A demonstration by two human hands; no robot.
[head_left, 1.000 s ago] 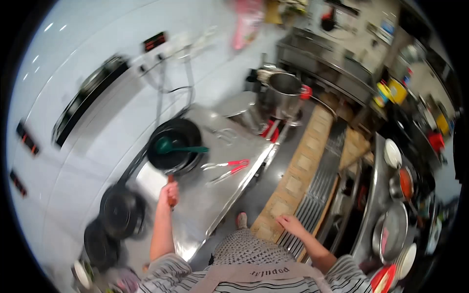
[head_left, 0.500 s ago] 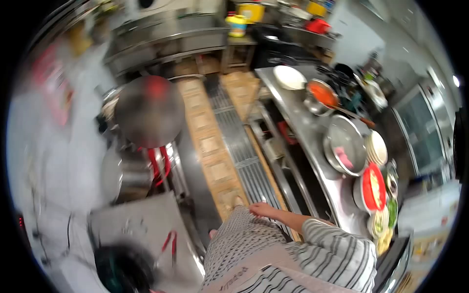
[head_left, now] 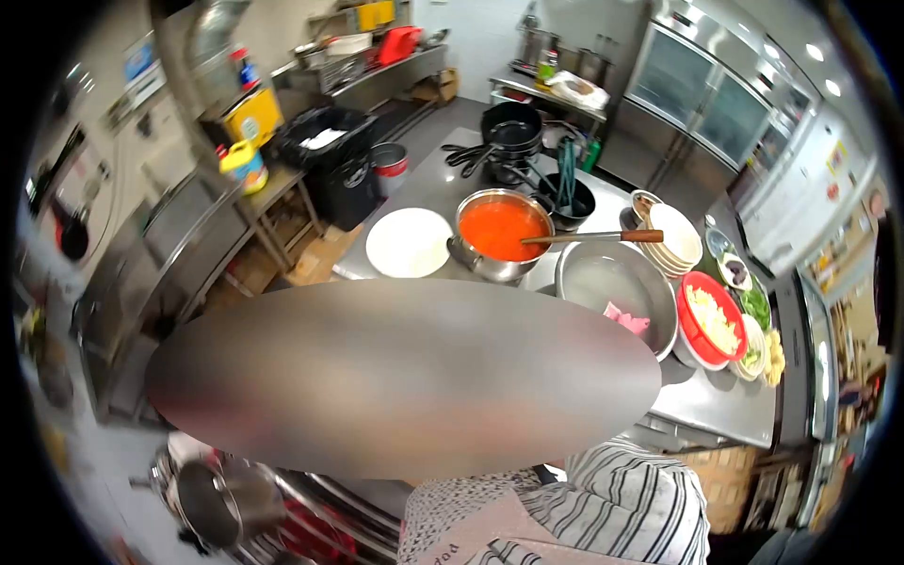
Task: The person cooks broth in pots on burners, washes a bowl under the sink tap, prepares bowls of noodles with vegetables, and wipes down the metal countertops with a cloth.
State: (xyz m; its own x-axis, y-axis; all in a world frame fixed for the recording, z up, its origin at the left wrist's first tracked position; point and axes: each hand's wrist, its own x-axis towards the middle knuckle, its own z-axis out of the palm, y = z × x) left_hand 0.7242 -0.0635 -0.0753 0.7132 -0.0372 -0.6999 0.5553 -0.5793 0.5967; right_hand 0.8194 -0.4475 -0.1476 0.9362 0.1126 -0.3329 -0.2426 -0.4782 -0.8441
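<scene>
A large blurred oval patch covers the middle of the view, and my right hand is hidden, its striped sleeve (head_left: 640,494) reaching up to the patch's lower edge. My left hand does not show. Beyond the patch, a steel pot of red sauce (head_left: 502,226) stands on the steel table (head_left: 716,407), with a wooden-handled utensil (head_left: 643,236) resting across its rim. A white bowl (head_left: 409,243) is left of the pot. To its right, a wide steel basin (head_left: 612,282) holds liquid and a pink item (head_left: 626,318). Beside that sits a red basket with pale chopped food (head_left: 713,318).
Black pans (head_left: 512,130) and stacked white bowls (head_left: 673,237) occupy the table's back and right. A black bin (head_left: 336,179) stands behind it. Steel sinks (head_left: 155,254) line the left, and a tall steel pot (head_left: 221,499) is at lower left.
The view has swung right, from the counter with the dark pan to the table with the sauce pot. Both hands have gone from sight, and a blurred patch now covers the middle.
</scene>
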